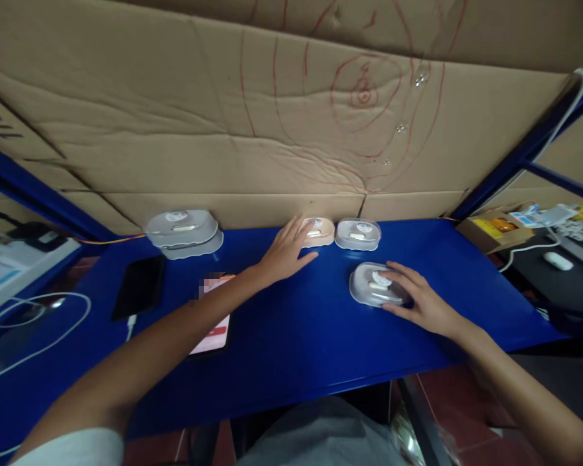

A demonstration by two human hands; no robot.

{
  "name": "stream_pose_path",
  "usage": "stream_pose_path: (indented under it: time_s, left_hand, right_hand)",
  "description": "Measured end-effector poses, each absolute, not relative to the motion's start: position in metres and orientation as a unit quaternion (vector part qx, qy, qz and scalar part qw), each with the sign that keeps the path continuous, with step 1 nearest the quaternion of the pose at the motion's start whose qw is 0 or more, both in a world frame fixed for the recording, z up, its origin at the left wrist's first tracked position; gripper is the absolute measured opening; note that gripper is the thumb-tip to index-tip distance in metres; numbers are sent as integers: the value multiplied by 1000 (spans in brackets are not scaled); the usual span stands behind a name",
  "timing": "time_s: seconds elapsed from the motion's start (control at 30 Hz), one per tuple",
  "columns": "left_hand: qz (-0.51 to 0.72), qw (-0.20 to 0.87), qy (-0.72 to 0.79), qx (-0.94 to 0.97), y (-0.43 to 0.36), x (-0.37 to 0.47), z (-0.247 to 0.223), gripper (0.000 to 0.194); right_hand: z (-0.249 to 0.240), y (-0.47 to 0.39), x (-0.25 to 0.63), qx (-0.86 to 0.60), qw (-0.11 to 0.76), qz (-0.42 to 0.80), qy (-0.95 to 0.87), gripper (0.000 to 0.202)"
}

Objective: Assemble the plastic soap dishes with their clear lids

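My right hand [422,301] grips a grey oval lidded container [369,285] by its right end, fingers on the far side and thumb on the near side. The container rests on the blue table [282,336] and has a round white label and a pale bar on top. At the back of the table, my left hand [286,249] reaches beside a beige container [320,232] of the same kind. Its fingers are stretched out and its thumb is spread; the fingertips overlap the container's left end, though contact is unclear. Just right of that stands another grey container [358,234].
Stacked grey containers [184,230] stand at the back left. A dark phone [138,288] with a white cable and a lit phone [214,340], partly behind my left forearm, lie on the table. Cardboard [175,116] walls the back. A small box [495,230] and a white mouse [558,261] are at right.
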State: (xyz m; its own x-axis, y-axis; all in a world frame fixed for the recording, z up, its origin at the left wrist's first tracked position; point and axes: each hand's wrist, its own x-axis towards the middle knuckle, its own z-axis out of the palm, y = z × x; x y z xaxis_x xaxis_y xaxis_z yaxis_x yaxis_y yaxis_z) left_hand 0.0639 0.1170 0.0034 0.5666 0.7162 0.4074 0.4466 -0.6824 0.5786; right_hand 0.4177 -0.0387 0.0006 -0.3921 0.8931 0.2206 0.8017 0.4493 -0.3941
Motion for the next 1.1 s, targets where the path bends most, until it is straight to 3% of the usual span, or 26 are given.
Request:
stream_pose_path:
  time_s: [0.2, 0.4, 0.53, 0.67, 0.83, 1.0, 1.1]
  left_hand:
    - [308, 199, 346, 864, 150, 73, -1, 54]
    - [280, 179, 354, 874, 77, 24, 5, 42]
    - [265, 201, 342, 879, 37, 4, 10, 46]
    - [249, 268, 306, 879, 20, -1, 7, 62]
    - [213, 278, 351, 868, 14, -3, 0, 75]
    - [220, 338, 333, 852, 15, -5, -7, 83]
    - [266, 377, 327, 825, 17, -3, -10, 86]
  right_hand:
    - [-24, -25, 524, -635, 196, -75, -743, 64]
    - [-37, 18, 556, -628, 223, -92, -740, 74]
    - [-36, 52, 527, -601, 225, -71, -763, 72]
    - [-26, 82, 488, -588, 221, -38, -777, 71]
    - [-2, 71, 395, -600, 198, -39, -774, 70]
    - [9, 18, 296, -356, 155, 152, -909, 95]
    - [0, 6, 277, -328, 178, 196, -907, 95]
